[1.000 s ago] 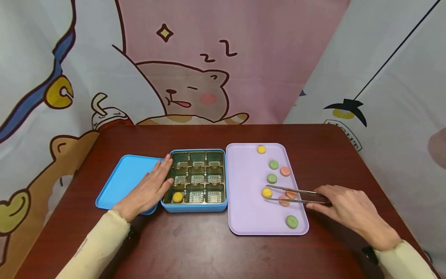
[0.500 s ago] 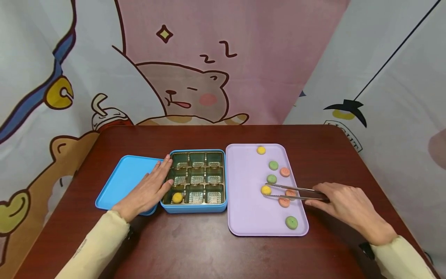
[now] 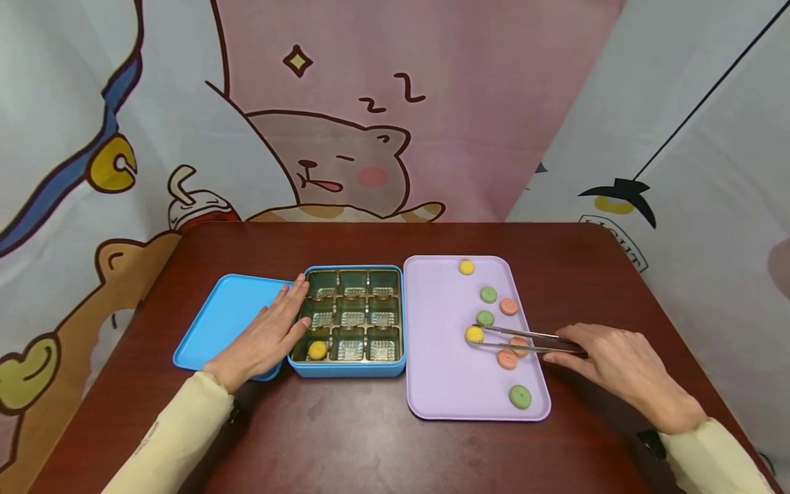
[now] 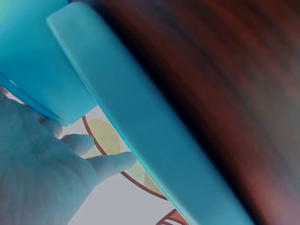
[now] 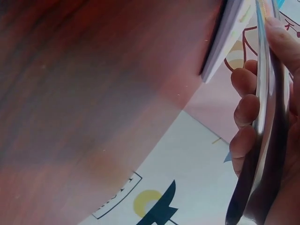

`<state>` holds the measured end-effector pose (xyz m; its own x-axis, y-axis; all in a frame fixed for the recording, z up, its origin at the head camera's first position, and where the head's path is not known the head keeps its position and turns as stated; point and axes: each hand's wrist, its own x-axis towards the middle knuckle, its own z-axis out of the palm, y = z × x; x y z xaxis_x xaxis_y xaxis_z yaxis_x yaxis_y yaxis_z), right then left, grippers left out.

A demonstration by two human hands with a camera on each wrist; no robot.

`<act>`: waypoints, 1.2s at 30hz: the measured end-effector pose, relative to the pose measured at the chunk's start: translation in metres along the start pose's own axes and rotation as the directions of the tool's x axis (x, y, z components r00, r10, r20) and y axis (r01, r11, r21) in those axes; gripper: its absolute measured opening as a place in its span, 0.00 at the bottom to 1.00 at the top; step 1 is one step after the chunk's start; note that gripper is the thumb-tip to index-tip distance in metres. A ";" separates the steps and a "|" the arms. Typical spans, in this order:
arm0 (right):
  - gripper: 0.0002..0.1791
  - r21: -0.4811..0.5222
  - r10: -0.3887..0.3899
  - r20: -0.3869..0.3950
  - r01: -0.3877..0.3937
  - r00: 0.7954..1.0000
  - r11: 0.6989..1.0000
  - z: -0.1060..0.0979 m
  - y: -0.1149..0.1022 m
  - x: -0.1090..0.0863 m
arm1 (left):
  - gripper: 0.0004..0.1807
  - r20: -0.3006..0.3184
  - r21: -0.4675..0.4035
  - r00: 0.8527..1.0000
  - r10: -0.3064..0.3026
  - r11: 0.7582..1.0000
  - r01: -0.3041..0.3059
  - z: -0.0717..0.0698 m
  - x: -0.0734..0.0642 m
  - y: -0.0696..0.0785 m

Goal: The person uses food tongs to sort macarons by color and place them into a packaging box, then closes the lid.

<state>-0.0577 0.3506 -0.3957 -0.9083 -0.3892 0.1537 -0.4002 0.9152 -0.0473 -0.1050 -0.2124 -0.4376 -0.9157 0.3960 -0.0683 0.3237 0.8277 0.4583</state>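
In the head view, my right hand (image 3: 623,370) grips metal tongs (image 3: 540,335) over the lilac tray (image 3: 441,384). The tong tips lie on either side of a yellow macaron (image 3: 474,334); I cannot tell whether both touch it. Two pink macarons (image 3: 507,359) are beside the lower tong arm, one partly covered. My left hand (image 3: 265,336) has its fingers extended and rests against the left edge of a blue box (image 3: 345,370). The box holds a gold divided insert, with one yellow macaron (image 3: 317,350) in its front left compartment. In the right wrist view, my fingers wrap the tongs (image 5: 267,108).
A blue lid (image 3: 228,312) lies left of the box, partly under my left forearm and hand. More macarons sit on the tray: green (image 3: 488,294), pink (image 3: 509,306), green (image 3: 520,396) and yellow (image 3: 466,267). A patterned curtain (image 3: 469,103) hangs behind the table.
The tong tips have drawn slightly closer together around the yellow macaron, which has shifted a little toward the far side of the tray. My left hand stays at the box edge.
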 end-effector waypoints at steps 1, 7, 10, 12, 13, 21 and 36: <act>0.22 0.002 -0.003 -0.010 0.003 1.000 1.000 -0.001 -0.001 0.001 | 0.39 -0.001 -0.001 1.000 0.001 1.000 -0.001 0.000 0.000 0.000; 0.23 0.012 -0.044 -0.086 0.045 0.995 0.999 -0.007 -0.009 0.008 | 0.39 -0.006 0.000 1.000 -0.002 1.000 0.002 0.001 0.000 -0.001; 0.23 0.023 -0.075 -0.124 0.078 0.989 0.997 -0.010 -0.017 0.016 | 0.39 -0.005 -0.003 1.000 -0.007 1.000 0.007 0.001 -0.001 -0.001; 0.22 0.035 -0.096 -0.147 0.102 0.985 0.994 -0.012 -0.023 0.021 | 0.39 -0.005 -0.008 1.000 -0.009 1.000 0.009 0.002 -0.001 -0.001; 0.22 0.040 -0.107 -0.157 0.115 0.982 0.993 -0.013 -0.026 0.024 | 0.39 -0.007 -0.011 1.000 -0.007 1.000 0.007 0.002 -0.001 -0.001; 0.20 0.064 -0.214 -0.200 0.231 0.956 0.971 -0.018 -0.053 0.049 | 0.38 -0.024 0.006 1.000 -0.005 1.000 0.005 0.001 -0.001 -0.002; 0.23 0.089 -0.316 -0.222 0.341 0.923 0.936 -0.016 -0.096 0.100 | 0.34 -0.036 0.043 0.999 0.015 0.999 -0.014 -0.001 0.001 -0.006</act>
<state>-0.1078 0.2257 -0.3604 -0.6846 -0.6248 0.3755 -0.6955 0.7141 -0.0796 -0.1078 -0.2173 -0.4397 -0.9186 0.3942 -0.0297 0.3462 0.8384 0.4210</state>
